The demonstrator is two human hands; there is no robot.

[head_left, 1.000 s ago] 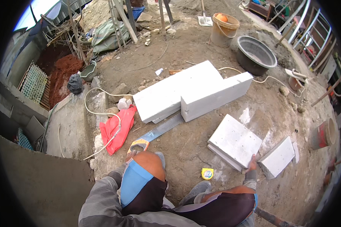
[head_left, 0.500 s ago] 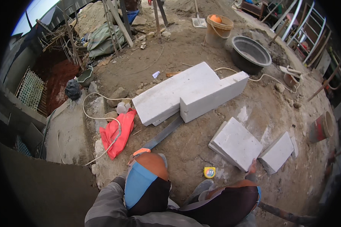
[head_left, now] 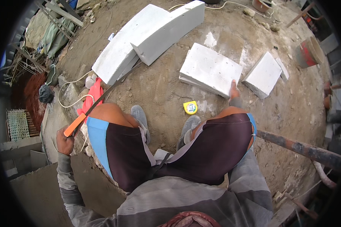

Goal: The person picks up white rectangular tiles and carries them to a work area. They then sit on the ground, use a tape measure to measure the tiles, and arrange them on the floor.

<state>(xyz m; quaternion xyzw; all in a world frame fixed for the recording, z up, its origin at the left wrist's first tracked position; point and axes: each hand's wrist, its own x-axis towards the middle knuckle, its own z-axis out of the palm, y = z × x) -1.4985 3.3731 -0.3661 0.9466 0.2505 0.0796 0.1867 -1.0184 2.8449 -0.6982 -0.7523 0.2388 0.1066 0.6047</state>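
My left hand (head_left: 65, 143) is closed round the orange handle of a handsaw (head_left: 75, 125), out beside my left knee. The saw's long dark blade slants up to the right, its far end by the long white blocks. My right hand (head_left: 234, 90) grips the near right corner of a flat white block (head_left: 210, 70), its thumb or a finger on the upper face; the other fingers are hidden. That block rests on another one. Ahead, a white block on edge (head_left: 170, 34) leans against a long white block (head_left: 129, 39) lying flat.
A yellow tape measure (head_left: 190, 108) lies between my feet. To the right are a cut white block (head_left: 264, 75), a thin white offcut (head_left: 282, 69) and a bucket (head_left: 310, 52). A metal pipe (head_left: 299, 147) juts by my right knee. Red cloth (head_left: 95, 90) and pale cable lie left.
My view has tipped down toward my legs. The saw, low on the ground before, is now raised at my left side, its handle and my left hand in plain sight. My right hand stays at the block.
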